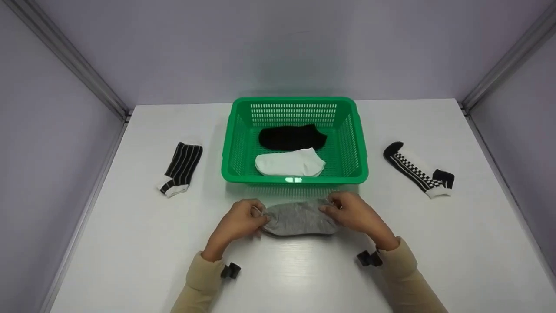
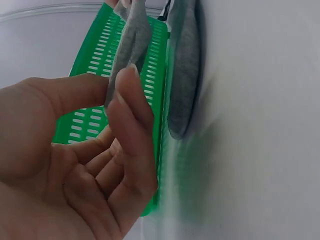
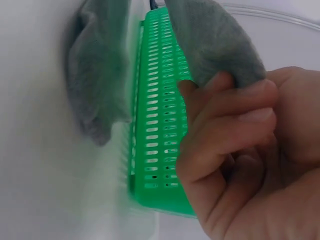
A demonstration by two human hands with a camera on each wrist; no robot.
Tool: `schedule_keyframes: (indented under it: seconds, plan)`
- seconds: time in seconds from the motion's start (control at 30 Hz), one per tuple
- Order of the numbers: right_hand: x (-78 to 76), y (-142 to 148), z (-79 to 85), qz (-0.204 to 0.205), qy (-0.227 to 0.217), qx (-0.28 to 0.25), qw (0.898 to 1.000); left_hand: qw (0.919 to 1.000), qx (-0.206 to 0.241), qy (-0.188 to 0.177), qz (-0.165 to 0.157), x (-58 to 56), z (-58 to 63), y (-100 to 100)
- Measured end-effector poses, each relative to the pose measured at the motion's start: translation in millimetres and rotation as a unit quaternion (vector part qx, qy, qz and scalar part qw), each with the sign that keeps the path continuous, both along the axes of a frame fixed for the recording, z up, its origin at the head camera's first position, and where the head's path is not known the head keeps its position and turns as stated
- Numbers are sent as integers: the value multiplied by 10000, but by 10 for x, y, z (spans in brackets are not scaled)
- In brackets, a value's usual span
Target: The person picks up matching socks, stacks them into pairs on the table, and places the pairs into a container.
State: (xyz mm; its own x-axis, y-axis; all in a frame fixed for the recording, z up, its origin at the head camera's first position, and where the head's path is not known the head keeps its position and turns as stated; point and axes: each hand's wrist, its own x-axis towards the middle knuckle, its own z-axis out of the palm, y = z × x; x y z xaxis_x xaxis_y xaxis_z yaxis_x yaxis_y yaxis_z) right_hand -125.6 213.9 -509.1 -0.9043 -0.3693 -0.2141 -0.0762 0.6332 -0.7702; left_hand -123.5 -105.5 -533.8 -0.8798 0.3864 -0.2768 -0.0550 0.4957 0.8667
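Observation:
Between the two hands a grey ankle sock is stretched out in front of the basket. My left hand pinches its left end between thumb and forefinger; the other fingers curl below in the left wrist view. At its right end, my right hand grips the fabric with thumb and fingers. Beneath it lies a second grey sock on the table, seen in both wrist views and mostly hidden from the head view. Behind them stands a green basket holding a black sock and a white sock.
A black sock with pale stripes and a white cuff lies left of the basket. To the right is a black-and-white checkered sock. Pale walls enclose the white table at the back and sides.

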Motion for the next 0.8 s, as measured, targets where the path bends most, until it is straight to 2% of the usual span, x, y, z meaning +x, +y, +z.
schedule_keyframes:
  seconds: [0.13, 0.37, 0.57, 0.8]
  plan:
    - [-5, -2, -48, 55, -81, 278, 9996, 9980, -542, 309, -47, 25, -13, 36]
    - [-11, -12, -70, -61, -185, 412, 9990, 9950, -814, 579, 83, 28, -17, 49]
    - [2, -48, -94, -151, -243, 661, 9974, 9914, -1161, 594, 121, 29, -34, 52]
    - [21, -98, -130, -502, -45, 1231, 9911, 9896, -1352, 484, 122, 36, -30, 70]
